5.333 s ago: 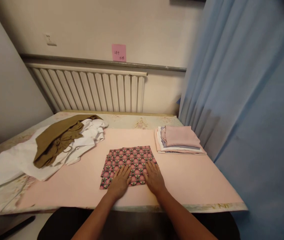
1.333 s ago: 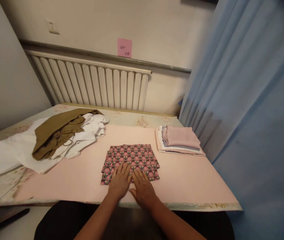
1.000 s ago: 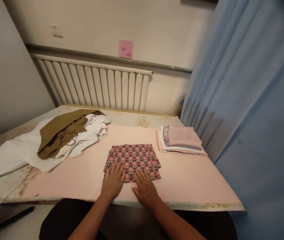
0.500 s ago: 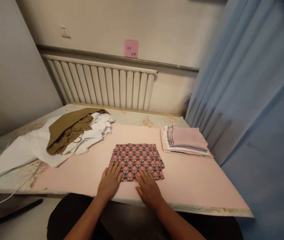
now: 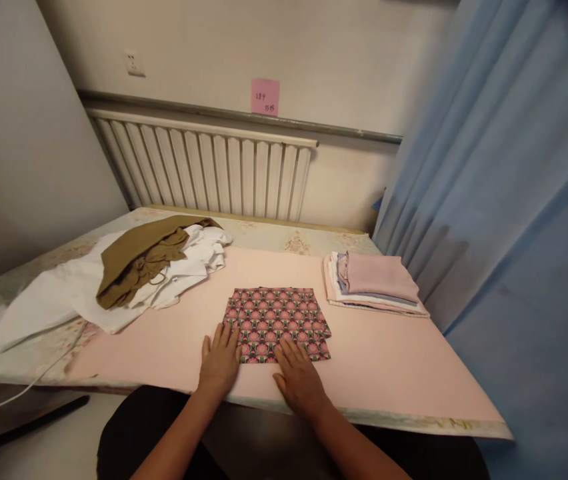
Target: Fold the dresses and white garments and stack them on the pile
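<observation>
A folded garment (image 5: pixel 277 317) with a pink, green and dark flower pattern lies flat in front of me on the pink cloth (image 5: pixel 384 360). At its lower left corner rests my left hand (image 5: pixel 220 357), palm down, with fingers stretched out over the fabric's edge. My right hand (image 5: pixel 298 373) lies flat on the near edge, right of the middle, its fingertips on the print and its thumb out to the side. Neither hand grasps the garment. The exact kind of garment cannot be made out.
To the left is a loose heap of white clothing (image 5: pixel 59 287) with an olive-brown garment (image 5: pixel 144 253) on top. A stack of folded clothes (image 5: pixel 379 277) sits at the right. Behind are a radiator (image 5: pixel 214 163) and a wall; a blue curtain (image 5: pixel 514 233) hangs on the right.
My left hand has slid slightly left, toward the garment's corner. The right hand stays nearly in place. The whole view has shifted a little.
</observation>
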The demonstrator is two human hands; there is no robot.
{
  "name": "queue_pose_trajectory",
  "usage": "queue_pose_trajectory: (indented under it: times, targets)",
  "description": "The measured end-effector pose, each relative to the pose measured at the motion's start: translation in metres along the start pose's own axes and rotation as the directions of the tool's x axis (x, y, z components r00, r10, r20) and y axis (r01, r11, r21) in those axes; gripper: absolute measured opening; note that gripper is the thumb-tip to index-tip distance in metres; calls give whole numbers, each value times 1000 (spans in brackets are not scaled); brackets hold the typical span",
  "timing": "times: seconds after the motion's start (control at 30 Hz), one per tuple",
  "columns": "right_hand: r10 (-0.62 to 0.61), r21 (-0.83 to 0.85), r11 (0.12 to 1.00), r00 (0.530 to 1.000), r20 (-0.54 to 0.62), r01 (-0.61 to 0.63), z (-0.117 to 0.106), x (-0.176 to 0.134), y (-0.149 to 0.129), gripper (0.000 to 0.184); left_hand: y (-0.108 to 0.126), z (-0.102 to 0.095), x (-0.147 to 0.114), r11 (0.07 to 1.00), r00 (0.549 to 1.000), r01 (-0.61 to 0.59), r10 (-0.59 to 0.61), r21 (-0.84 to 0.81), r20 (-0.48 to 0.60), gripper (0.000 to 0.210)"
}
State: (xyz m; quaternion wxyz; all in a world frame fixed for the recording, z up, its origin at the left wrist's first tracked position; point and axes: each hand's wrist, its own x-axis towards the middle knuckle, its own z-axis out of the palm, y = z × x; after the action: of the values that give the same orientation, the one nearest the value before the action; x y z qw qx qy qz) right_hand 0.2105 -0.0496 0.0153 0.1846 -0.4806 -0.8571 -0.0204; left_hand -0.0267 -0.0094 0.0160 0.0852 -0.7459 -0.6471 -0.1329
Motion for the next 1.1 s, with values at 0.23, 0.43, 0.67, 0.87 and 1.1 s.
queue_pose_trajectory:
  times: [0.23,0.43,0.67,0.87,1.1]
  targets:
    - [0,2,1000,1000,-3,0,2,0,0,54,38,-4,3,988,989,-144,141,-48,-51,46]
    - [3,19,1000,1000,-8,-2,2,1,0,53,51,10,-3,983,988,-153,149,-102,-52,50]
    - [-18,1,1000,1000,-22,18,0,1,1,54,53,2,-4,985,990,-139,136,-97,-37,53]
    - [-21,9,1000,999,-28,22,-2,1,0,52,55,0,-4,988,991,-127,123,-88,-49,51]
    - [-8,22,1000,999,-34,9,-4,0,0,52,56,3,-4,990,991,-125,122,-66,-49,50]
